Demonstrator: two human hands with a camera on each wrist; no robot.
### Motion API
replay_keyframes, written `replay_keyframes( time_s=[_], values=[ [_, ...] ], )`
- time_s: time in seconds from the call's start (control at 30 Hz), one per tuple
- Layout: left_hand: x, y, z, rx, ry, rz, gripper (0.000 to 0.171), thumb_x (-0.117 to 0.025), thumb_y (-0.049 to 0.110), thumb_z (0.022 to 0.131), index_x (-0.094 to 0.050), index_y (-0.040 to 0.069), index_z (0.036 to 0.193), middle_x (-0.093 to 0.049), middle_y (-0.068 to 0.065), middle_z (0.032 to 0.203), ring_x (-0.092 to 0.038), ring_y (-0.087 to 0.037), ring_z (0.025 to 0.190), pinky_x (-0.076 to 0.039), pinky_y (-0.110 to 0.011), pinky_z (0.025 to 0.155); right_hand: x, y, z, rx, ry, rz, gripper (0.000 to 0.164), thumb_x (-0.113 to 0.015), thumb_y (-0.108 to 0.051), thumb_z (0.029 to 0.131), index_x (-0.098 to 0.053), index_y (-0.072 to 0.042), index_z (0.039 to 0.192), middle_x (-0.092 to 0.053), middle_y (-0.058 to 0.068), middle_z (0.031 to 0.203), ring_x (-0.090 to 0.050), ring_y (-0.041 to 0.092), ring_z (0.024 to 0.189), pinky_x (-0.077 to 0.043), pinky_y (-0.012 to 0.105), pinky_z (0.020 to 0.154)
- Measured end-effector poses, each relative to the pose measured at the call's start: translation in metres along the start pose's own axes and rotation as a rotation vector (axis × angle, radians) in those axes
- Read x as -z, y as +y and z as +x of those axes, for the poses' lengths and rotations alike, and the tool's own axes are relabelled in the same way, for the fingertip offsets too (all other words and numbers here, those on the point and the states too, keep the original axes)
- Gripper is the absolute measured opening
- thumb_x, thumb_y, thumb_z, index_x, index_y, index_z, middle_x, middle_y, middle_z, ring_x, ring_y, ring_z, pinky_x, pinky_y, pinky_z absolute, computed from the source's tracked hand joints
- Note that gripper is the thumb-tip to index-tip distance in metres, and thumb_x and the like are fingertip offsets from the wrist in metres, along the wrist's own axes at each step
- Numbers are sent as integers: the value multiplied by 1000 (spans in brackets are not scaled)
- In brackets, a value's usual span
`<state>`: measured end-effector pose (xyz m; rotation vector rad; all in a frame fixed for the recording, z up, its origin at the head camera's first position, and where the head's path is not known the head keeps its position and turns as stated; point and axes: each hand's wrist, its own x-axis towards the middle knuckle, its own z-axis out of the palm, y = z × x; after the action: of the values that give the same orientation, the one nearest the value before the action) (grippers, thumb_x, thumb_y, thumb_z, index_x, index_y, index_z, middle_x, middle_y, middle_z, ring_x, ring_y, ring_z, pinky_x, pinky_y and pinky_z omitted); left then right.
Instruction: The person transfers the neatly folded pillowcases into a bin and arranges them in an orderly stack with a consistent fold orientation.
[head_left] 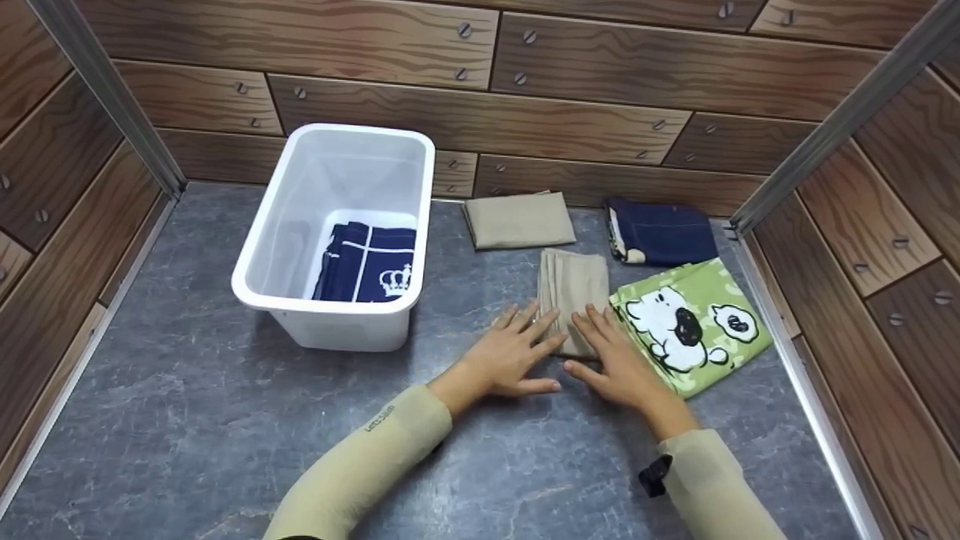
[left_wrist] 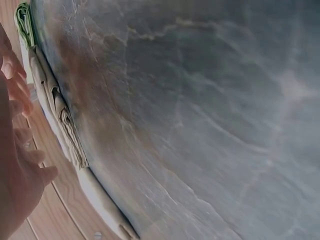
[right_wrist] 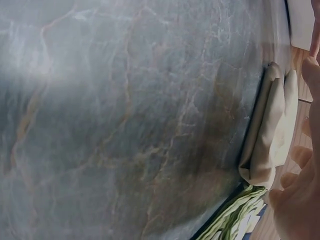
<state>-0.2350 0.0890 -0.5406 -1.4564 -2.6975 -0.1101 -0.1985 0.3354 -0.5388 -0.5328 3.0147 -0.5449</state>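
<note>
A folded beige cloth (head_left: 576, 281) lies on the grey marbled surface, its layers stacked lengthwise. My left hand (head_left: 506, 356) is at its near left edge, fingers spread and fingertips overlapping the cloth in the head view. Over the near right corner is my right hand (head_left: 619, 367), also with spread fingers. Neither hand grips anything. In the left wrist view, the left fingers (left_wrist: 35, 156) appear beside the cloth's layered edge (left_wrist: 65, 120). From the right wrist, the same beige cloth (right_wrist: 265, 130) shows rounded folds near the right hand (right_wrist: 295, 195).
A white plastic tub (head_left: 337, 326) stands at the left with a folded navy crown-print cloth (head_left: 367, 262) inside. Behind the hands lie another folded beige cloth (head_left: 521, 221) and a navy one (head_left: 664, 234). A green dog-print cloth (head_left: 720, 300) is at the right. Wood-patterned walls (head_left: 375, 97) enclose the surface.
</note>
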Motion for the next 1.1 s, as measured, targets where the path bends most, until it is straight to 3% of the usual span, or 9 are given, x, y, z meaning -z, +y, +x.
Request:
replay_keyframes(
  time_s=[0.53, 1.1],
  values=[
    [-3, 0, 11, 16, -175, -30, 87, -26, 78, 93, -27, 22, 159, -23, -7, 165, -20, -33, 151, -23, -56, 120, -3, -2, -3, -29, -56, 40, 77, -56, -59, 95, -35, -17, 156, -24, 12, 163, -11, 44, 151, -18, 64, 118],
    [-2, -1, 1, 18, -205, -59, 89, -28, 80, 91, -30, 22, 158, -28, -8, 163, -28, -31, 149, -24, -53, 121, -12, -10, -5, -9, -65, 12, 78, -56, -61, 93, -37, -18, 155, -27, 11, 163, -11, 47, 149, -17, 66, 117]
  ],
)
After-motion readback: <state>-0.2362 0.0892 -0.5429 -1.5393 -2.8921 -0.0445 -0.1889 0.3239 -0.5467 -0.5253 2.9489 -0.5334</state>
